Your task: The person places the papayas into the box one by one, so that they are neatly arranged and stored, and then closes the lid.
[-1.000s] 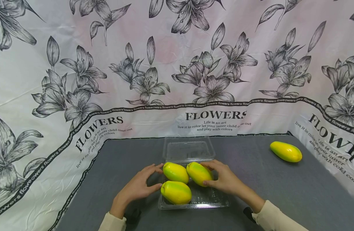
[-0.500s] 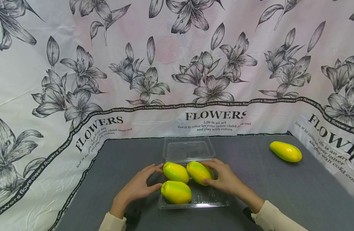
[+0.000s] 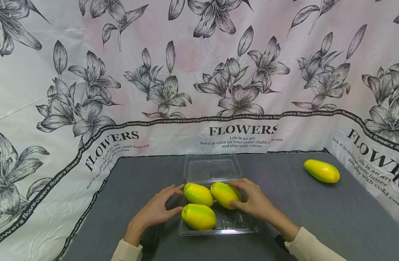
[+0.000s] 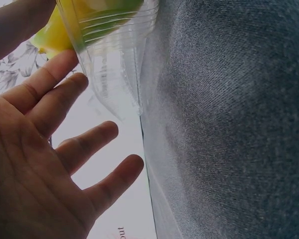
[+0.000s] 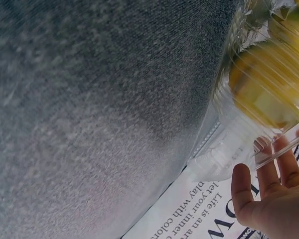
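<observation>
In the head view, three glossy yellow-green mangoes lie in a clear plastic clamshell box [image 3: 236,226]: the back left mango [image 3: 198,194], the front left mango [image 3: 198,216] and the right mango [image 3: 225,195]. My left hand [image 3: 160,206] rests at the box's left side, thumb tip at the front left mango and fingertips at the back left one. In the left wrist view its fingers spread beside the clear wall. My right hand [image 3: 253,199] holds the right mango's outer end between thumb and fingers. Its other fingers [image 5: 289,164] stand outside the box wall in the right wrist view.
The box's clear lid [image 3: 213,168] lies folded back behind it. Another mango [image 3: 322,171] lies at the back right of the grey table [image 3: 147,170]. A white floral cloth [image 3: 186,137] hangs behind the table and along both sides.
The right mango has shifted very slightly away from me, and the right thumb has slid a little upward with it. The left hand stays where it was.
</observation>
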Tool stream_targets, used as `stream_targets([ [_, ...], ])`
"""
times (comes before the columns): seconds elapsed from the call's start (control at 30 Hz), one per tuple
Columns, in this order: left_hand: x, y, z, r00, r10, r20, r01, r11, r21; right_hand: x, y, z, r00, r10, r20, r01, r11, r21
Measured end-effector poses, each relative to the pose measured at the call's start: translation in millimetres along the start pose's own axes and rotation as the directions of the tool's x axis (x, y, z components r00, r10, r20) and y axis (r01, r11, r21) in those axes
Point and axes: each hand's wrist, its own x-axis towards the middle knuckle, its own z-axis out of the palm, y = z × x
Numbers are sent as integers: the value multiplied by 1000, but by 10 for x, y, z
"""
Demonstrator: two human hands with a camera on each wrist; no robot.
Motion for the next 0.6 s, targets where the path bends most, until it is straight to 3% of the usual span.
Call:
stream_targets([
  [0.6,1,-4,9,1000,-2,-5,2,1000,5,-59,88,-119,996,36,-83,-38,999,-18],
])
